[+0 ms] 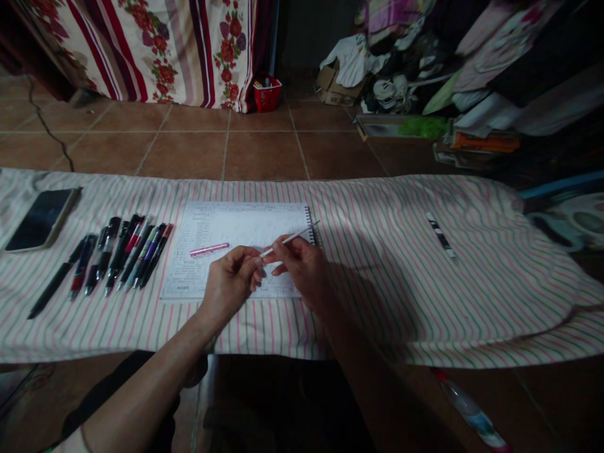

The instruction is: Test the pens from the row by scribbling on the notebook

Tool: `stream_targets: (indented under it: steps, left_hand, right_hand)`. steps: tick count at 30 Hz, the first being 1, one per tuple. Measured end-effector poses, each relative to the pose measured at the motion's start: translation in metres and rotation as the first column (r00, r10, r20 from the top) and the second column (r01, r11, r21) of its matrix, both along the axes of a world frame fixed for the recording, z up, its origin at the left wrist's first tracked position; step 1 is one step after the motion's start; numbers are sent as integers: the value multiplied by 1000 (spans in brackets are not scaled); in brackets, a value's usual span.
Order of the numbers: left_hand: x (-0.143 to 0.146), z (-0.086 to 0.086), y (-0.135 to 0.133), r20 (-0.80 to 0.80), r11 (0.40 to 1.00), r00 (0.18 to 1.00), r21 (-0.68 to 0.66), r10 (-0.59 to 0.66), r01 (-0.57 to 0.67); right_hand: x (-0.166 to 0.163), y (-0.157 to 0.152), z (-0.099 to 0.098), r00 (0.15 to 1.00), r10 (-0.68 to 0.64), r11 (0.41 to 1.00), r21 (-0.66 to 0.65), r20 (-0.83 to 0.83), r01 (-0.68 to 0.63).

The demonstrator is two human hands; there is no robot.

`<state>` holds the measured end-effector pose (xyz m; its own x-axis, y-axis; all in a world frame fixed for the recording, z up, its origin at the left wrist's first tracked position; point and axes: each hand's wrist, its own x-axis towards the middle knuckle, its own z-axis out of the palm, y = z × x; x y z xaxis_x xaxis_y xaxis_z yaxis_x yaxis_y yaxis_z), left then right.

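Both my hands are over an open spiral notebook (255, 220). A slim white rod that looks like a pen refill (297, 234) slants up to the right between them, its thin grey end pointing away from me. My left hand (231, 274) pinches its lower end between thumb and fingers. My right hand (304, 267) grips it around the middle. Just left of the fingers, a pink pen barrel (209, 249) lies on the page. What the curled fingers cover cannot be seen.
A row of several pens (127, 251) lies left of the notebook, with a phone (42, 217) beyond. On the right of the striped cloth (377, 214) rests a black-and-white pen-like stick (441, 236). A bottle (472, 412) is on the floor, and a red basket (267, 94) stands behind.
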<state>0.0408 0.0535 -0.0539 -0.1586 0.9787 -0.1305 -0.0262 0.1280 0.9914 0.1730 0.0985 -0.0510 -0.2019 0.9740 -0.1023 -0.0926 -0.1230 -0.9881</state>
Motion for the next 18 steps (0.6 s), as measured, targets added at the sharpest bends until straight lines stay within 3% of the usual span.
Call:
stream_targets:
  steps: [10,18]
  left_hand:
    - [-2,-4,2,45,1000,999,10,-27,26]
    - [-1,3,1,83,999,996,50,-26,22]
  right_hand:
    - [1,1,2,999,3,996,-87,-47,-7]
    - [1,1,5,999,8,988,-155,-54,-16]
